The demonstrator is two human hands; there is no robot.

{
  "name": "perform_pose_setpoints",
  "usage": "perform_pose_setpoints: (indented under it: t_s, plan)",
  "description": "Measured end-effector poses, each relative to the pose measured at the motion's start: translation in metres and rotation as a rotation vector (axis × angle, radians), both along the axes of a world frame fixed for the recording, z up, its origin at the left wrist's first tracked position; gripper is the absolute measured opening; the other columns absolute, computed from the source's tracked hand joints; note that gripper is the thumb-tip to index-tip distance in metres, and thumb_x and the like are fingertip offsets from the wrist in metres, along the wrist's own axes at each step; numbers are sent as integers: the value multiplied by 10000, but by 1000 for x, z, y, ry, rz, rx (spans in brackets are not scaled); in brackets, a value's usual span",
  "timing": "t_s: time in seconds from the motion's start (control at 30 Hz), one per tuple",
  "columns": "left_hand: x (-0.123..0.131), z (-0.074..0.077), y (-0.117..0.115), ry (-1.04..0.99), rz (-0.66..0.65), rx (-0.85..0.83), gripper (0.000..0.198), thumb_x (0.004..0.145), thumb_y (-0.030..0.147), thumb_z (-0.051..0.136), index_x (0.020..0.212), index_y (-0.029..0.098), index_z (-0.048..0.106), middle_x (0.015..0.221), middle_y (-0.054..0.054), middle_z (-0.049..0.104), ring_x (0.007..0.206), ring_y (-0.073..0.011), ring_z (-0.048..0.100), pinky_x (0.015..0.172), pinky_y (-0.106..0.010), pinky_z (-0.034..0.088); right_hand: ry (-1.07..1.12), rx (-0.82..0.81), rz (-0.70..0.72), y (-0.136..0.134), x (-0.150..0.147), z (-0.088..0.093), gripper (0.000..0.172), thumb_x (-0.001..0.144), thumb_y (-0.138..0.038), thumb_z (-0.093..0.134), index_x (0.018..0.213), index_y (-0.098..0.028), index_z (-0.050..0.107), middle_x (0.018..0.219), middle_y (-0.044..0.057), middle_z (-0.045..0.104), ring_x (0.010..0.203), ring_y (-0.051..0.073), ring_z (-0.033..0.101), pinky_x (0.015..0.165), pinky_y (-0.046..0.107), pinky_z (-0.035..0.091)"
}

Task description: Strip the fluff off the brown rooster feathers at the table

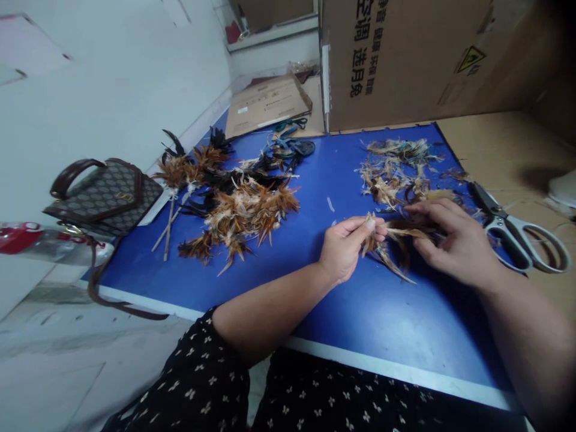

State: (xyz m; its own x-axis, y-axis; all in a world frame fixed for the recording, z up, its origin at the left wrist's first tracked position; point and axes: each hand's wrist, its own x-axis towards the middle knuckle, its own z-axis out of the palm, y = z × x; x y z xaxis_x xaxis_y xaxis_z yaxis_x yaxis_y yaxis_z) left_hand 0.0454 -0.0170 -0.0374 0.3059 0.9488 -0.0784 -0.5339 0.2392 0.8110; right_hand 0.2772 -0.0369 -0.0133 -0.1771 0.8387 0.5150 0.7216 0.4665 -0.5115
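My left hand (344, 247) pinches the pale base of a small bunch of brown feathers (389, 261) between thumb and fingers. The feathers point right and downward over the blue tabletop. My right hand (456, 240) is at the free end of the bunch, its thumb and forefinger apart with feather tips between them. Whether it touches them is hard to tell. Beyond my hands lies a loose pile of feather pieces and pale fluff (389, 177). Scissors (517, 231) lie beside my right hand, partly hidden by it.
A heap of brown and black feather bunches (249, 207) covers the left middle of the blue table (279, 288). Thin sticks (168, 225), a handbag (112, 198) and a plastic bottle (58, 245) lie further left. Large cardboard (414, 60) stands behind, with a flat carton (265, 105) beside it.
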Motion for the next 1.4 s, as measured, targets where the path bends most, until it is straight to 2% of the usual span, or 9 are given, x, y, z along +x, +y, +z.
perform_pose_setpoints:
  t_s: [0.1, 0.17, 0.33, 0.5, 0.73, 0.87, 1.0, 1.2, 1.4]
  plan:
    - [1, -3, 1, 50, 44, 2, 314, 891, 430, 939, 1014, 149, 873, 945, -85, 826, 833, -154, 756, 901, -336, 594, -75, 85, 151, -6, -6, 9, 445, 919, -307, 741, 1364, -296, 742, 1328, 146, 767, 1239, 388, 729, 1147, 604, 532]
    - [2, -4, 1, 69, 61, 23, 303, 895, 433, 933, 1003, 155, 875, 956, -82, 826, 837, -150, 756, 907, -331, 594, -124, 87, 208, -9, -13, 12, 404, 942, -322, 751, 1346, -323, 744, 1286, 125, 778, 1171, 378, 736, 1133, 622, 506]
    - [2, -2, -1, 59, 21, 61, 333, 882, 469, 939, 974, 155, 874, 972, -89, 831, 837, -144, 749, 903, -318, 586, -137, 122, 158, -4, -22, 5, 165, 1012, -332, 744, 1174, -332, 779, 1094, 103, 807, 981, 343, 747, 981, 580, 531]
    - [1, 1, -3, 22, -56, 14, 364, 890, 467, 940, 1047, 146, 872, 944, -91, 829, 837, -154, 745, 910, -330, 581, -56, 67, 143, -2, -20, 2, 69, 1055, -372, 719, 1073, -357, 784, 1027, 81, 830, 940, 328, 770, 936, 562, 564]
    - [5, -6, 2, -56, 74, -86, 351, 852, 407, 979, 1043, 132, 873, 961, -89, 838, 857, -148, 740, 931, -331, 561, 253, -94, -38, -14, -37, 2, 186, 1058, -476, 756, 993, -310, 811, 937, 39, 842, 800, 270, 777, 819, 451, 627]
    - [8, -9, 0, -67, 61, -56, 375, 791, 448, 1021, 981, 150, 897, 1029, -102, 853, 1016, -203, 764, 1036, -361, 540, 337, -146, 35, -15, -47, -3, 200, 1046, -472, 778, 976, -292, 827, 981, 37, 862, 843, 250, 802, 860, 407, 648]
    - [9, -8, -4, -79, 36, -41, 413, 735, 488, 1055, 984, 188, 919, 1133, -113, 865, 1180, -261, 757, 1184, -434, 493, 334, -158, 84, -14, -50, -5, 215, 1049, -472, 765, 957, -288, 825, 926, 35, 845, 805, 237, 780, 867, 401, 637]
    - [9, -6, -6, -87, 11, -17, 431, 707, 524, 1070, 945, 197, 919, 1106, -102, 855, 1182, -258, 749, 1220, -452, 476, 322, -206, 93, -14, -50, -6, 241, 1051, -481, 750, 938, -277, 809, 935, 48, 835, 821, 234, 771, 854, 394, 614]
    - [3, 7, 1, -98, 100, -67, 352, 835, 443, 1004, 1006, 158, 890, 1070, -116, 848, 1222, -288, 768, 1184, -454, 500, 193, -168, 109, -8, -40, -12, 200, 1036, -431, 739, 938, -268, 802, 891, 43, 820, 749, 222, 748, 805, 380, 595]
